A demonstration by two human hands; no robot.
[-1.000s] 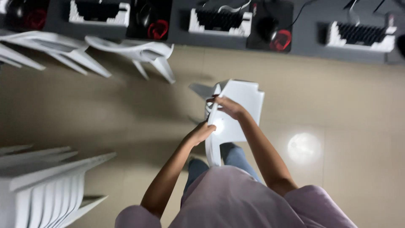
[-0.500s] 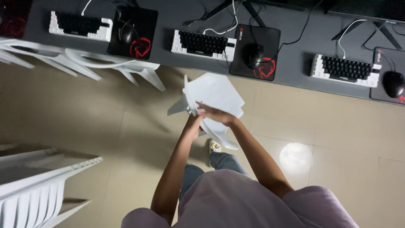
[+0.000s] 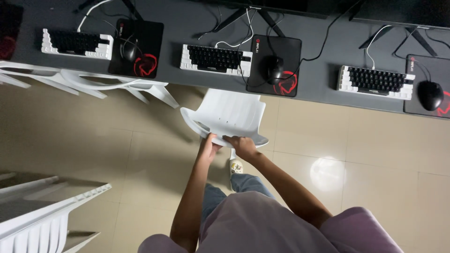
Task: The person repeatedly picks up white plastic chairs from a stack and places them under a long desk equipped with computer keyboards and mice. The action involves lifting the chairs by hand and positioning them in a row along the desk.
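A white plastic chair [image 3: 229,112] stands in front of me on the tiled floor, its seat partly under the edge of a grey desk [image 3: 318,70]. My left hand [image 3: 207,149] grips the chair's back rim on the left. Beside it, my right hand [image 3: 243,146] holds the same rim. Beyond the chair on the desk lie a black and white keyboard [image 3: 216,59] and a black mouse [image 3: 273,69] on a dark pad.
Two more keyboards [image 3: 75,43] [image 3: 376,82] with mice and pads lie along the desk. Another white chair [image 3: 112,84] stands at the left by the desk. A stack of white chairs [image 3: 42,220] fills the lower left corner. Cables run across the desk top.
The chair was lifted and tilted in my hands; now it stands lower and upright at the desk edge. The view has shifted toward the desk, bringing the keyboards closer.
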